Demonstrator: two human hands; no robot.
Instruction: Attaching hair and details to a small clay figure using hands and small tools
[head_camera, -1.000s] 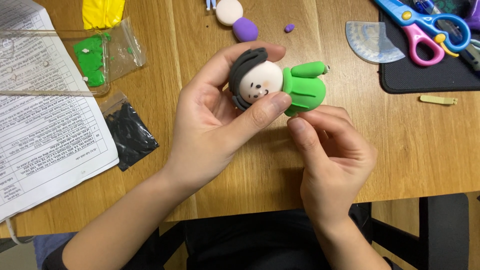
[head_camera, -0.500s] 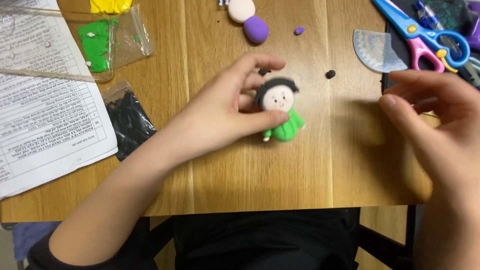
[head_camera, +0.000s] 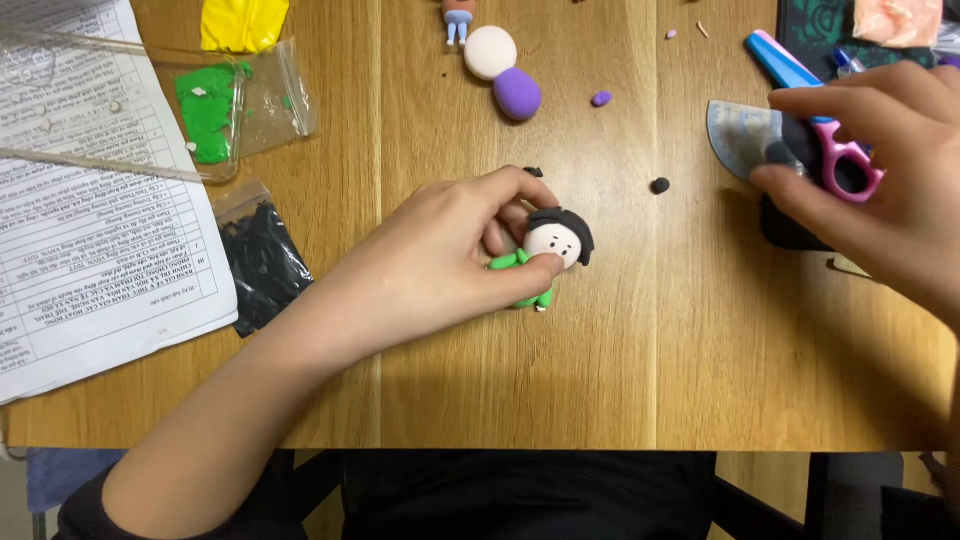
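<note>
Doll set down; right hand now at the scissors.
Left hand (head_camera: 450, 255) fingers pinch the clay doll (head_camera: 548, 252) on the desk (head_camera: 620, 370); right hand (head_camera: 880, 190), moved away, curls around the scissors (head_camera: 835, 150).

Clay figure (head_camera: 548, 250): green body, black hair, pale face; scissors (head_camera: 815, 110) pink and blue; table (head_camera: 620, 370) wood-brown.

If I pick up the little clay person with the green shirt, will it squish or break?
Probably squishy: the clay figure looks like the soft modelling clay lumps nearby. Its big round head on a thin body might bend or come off. The left hand pinches it with just its fingertips, so it seems light.
</note>
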